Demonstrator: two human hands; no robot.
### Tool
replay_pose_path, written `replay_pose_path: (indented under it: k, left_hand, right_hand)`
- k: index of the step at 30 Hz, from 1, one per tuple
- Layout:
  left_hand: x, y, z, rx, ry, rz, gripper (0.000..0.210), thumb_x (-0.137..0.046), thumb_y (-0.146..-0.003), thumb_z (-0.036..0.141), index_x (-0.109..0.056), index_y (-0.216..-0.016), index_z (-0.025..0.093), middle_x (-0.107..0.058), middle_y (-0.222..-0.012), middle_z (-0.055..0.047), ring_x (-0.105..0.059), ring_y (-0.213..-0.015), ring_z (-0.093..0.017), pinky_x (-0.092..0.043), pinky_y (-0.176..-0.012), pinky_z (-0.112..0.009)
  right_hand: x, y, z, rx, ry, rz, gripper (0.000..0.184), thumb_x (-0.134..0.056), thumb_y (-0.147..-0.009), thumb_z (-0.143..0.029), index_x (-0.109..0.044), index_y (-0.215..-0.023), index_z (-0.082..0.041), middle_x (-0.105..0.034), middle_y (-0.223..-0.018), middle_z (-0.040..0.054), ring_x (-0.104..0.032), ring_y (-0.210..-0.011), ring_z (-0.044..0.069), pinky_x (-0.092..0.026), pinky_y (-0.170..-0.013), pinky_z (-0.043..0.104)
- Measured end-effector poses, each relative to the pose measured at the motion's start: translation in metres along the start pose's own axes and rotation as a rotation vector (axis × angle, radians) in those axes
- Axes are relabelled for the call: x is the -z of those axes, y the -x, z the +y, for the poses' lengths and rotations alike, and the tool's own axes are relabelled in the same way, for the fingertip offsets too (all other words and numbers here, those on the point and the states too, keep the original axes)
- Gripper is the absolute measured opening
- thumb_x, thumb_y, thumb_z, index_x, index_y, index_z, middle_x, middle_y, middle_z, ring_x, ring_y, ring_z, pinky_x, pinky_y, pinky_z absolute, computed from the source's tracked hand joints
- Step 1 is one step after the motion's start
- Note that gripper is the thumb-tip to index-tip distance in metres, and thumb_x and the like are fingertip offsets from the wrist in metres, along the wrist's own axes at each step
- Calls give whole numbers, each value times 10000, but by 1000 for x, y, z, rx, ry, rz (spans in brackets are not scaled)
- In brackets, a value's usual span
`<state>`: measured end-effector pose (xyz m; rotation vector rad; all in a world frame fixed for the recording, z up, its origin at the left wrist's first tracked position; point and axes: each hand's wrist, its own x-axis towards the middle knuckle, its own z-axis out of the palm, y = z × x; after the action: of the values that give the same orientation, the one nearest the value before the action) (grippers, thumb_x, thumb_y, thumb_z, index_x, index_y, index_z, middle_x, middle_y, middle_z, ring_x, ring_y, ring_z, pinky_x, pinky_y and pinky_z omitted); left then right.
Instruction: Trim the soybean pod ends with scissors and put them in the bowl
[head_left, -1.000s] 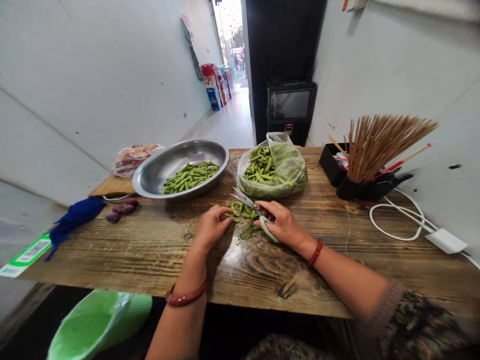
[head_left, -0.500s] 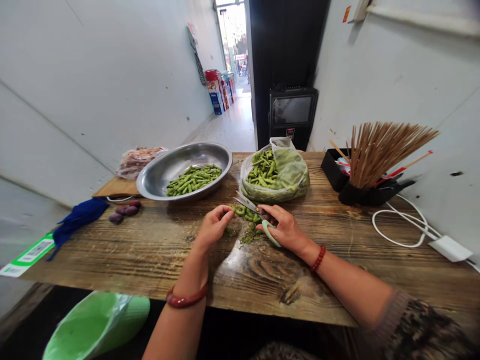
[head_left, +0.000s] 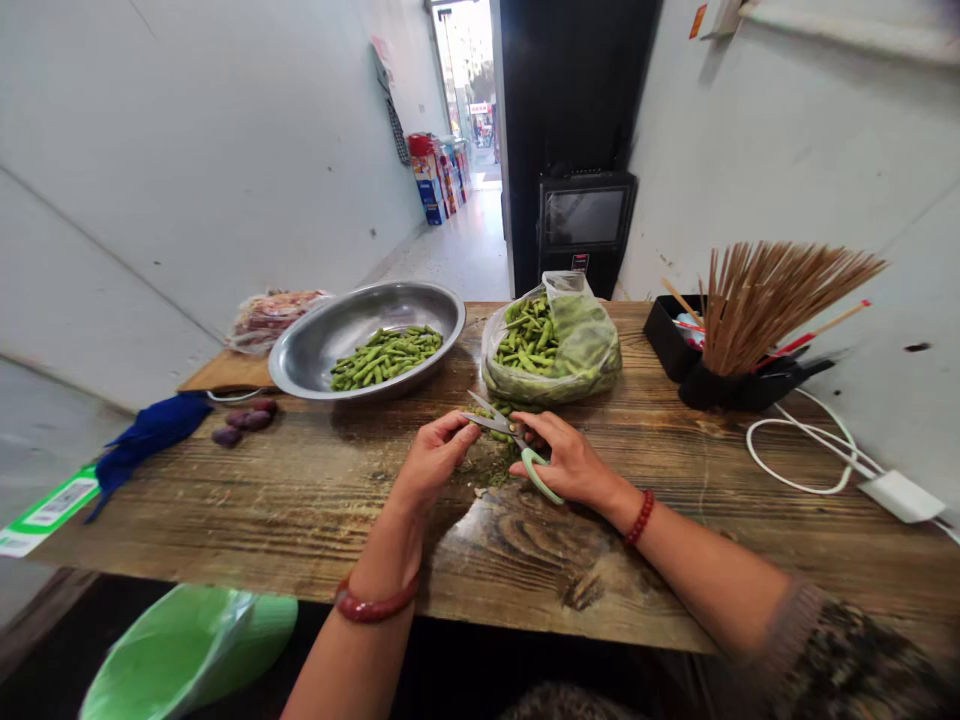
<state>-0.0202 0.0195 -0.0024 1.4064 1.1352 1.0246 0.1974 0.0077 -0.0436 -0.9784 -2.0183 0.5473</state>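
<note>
My right hand (head_left: 566,458) is closed round the pale green handles of a pair of scissors (head_left: 534,470), whose blades are spread and point to the left. The fingers of my left hand (head_left: 439,455) are pinched at the blade tips, on an edamame pod (head_left: 475,412) that is mostly hidden. Under the scissors lie a few more pods and a small heap of trimmings (head_left: 495,468). Behind my hands stands a clear plastic bag (head_left: 589,345) full of pods. To its left, a wide steel basin (head_left: 307,350) holds many loose pods.
Dark red round fruits or vegetables (head_left: 244,420) and a blue cloth (head_left: 154,435) lie at the left. Black holders with many brown sticks (head_left: 772,310) stand at the right, near a white cable and adapter (head_left: 900,497). A green lined bin (head_left: 187,650) sits below the table edge.
My left hand has moved slightly right, up to the blades. The scissors' blades have come over the pinched fingertips. My right hand has hardly moved.
</note>
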Motion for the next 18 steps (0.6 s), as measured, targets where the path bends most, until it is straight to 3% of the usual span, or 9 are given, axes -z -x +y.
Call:
replay_pose_path:
  k: [4, 7, 18]
  left_hand:
    - [-1, -1, -1, -98, -68, -43, 243, -689, -756, 368, -730, -853, 149, -649, -773, -33, -523, -678, -135, -392, -638, -240]
    - [-2, -1, -1, -139, -95, -68, 207, -674, -774, 339, -733, -840, 152, -672, -838, -58, -563, -801, -177, -416, -764, -281]
    - [1, -2, -4, -199, -107, -49, 181, -686, -765, 320, -740, -824, 158, -688, -860, -78, -590, -839, -209, -431, -828, -333]
  right_hand:
    - [0, 0, -1, 13, 16, -34, 713, -759, -726, -394, -458, -1345, -208, -588, -1017, 77, -576, -888, 205, -498, -794, 347]
    - [0, 0, -2, 22, 16, -39, 708, -752, -732, -398, -456, -1347, -207, -586, -1004, 78, -568, -888, 208, -497, -789, 347]
    - [1, 1, -3, 46, 85, -44, 589, -698, -796, -390, -500, -1320, -208, -565, -889, 45, -533, -768, 172, -467, -701, 295]
